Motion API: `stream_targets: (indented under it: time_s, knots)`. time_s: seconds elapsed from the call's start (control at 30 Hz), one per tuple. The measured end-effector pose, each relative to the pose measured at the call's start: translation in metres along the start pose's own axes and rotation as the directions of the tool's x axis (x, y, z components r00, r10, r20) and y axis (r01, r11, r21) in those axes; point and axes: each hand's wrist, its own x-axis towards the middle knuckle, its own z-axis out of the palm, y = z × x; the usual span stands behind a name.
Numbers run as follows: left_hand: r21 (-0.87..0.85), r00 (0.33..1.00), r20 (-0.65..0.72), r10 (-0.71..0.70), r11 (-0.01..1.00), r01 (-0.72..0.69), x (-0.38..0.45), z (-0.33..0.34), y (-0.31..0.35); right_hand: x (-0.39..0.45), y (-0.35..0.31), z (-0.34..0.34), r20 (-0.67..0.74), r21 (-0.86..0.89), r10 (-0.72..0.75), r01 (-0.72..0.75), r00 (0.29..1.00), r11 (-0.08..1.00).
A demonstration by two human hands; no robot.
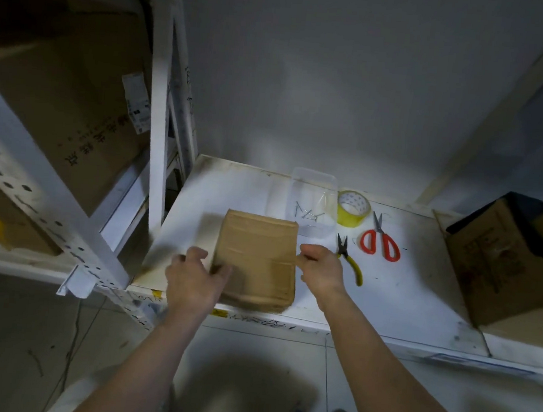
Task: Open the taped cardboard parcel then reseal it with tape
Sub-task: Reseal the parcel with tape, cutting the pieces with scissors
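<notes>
A flat brown cardboard parcel (pixel 256 256) with clear tape across its top lies near the front edge of the white shelf board (pixel 418 298). My left hand (pixel 194 279) grips the parcel's near left corner, thumb on top. My right hand (pixel 320 268) sits at the parcel's right edge, its fingers pinched on a tape end there. A roll of yellow tape (pixel 352 209) stands behind the parcel to the right. Red-handled scissors (pixel 380 240) lie right of the roll, and yellow-handled pliers (pixel 350 259) lie just beyond my right hand.
A clear plastic tray (pixel 314 183) holding several nails (pixel 307 213) sits behind the parcel. An open cardboard box (pixel 499 266) stands at the shelf's right end. White metal shelving uprights (pixel 157 132) and large cartons (pixel 66 108) fill the left side. Tiled floor lies below.
</notes>
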Motion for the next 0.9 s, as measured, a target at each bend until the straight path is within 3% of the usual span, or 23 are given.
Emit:
stream_targets:
  time_s: [0.1,0.2,0.3,0.4,0.5,0.7,0.9]
  knots:
    - [0.033,0.972,-0.119,0.204,0.979,-0.201,0.004,0.005,0.038,0.015,0.002,-0.022,-0.106,-0.041,-0.051,0.047,0.993,0.998]
    - [0.07,0.914,-0.067,0.4,0.916,-0.395,0.008,0.026,0.077,0.038,0.004,-0.049,-0.178,-0.136,-0.096,0.072,0.979,0.988]
    - [0.053,0.874,-0.006,0.485,0.873,-0.484,0.015,0.055,0.104,0.067,0.009,-0.073,-0.245,-0.344,-0.165,0.073,0.955,0.936]
    - [0.038,0.848,0.046,0.528,0.848,-0.529,0.026,0.08,0.12,0.097,0.016,-0.091,-0.263,-0.528,-0.226,0.056,0.938,0.848]
    - [0.055,0.833,0.057,0.55,0.832,-0.553,0.039,0.094,0.13,0.125,0.023,-0.097,-0.16,-0.678,-0.267,0.09,0.95,0.729]
    - [0.076,0.807,0.043,0.588,0.804,-0.59,0.058,0.11,0.144,0.171,0.024,-0.089,-0.094,-0.741,-0.272,0.115,0.958,0.662]
    - [0.035,0.816,0.038,0.577,0.815,-0.578,0.064,0.115,0.144,0.186,0.024,-0.087,-0.056,-0.886,-0.302,0.092,0.952,0.455]
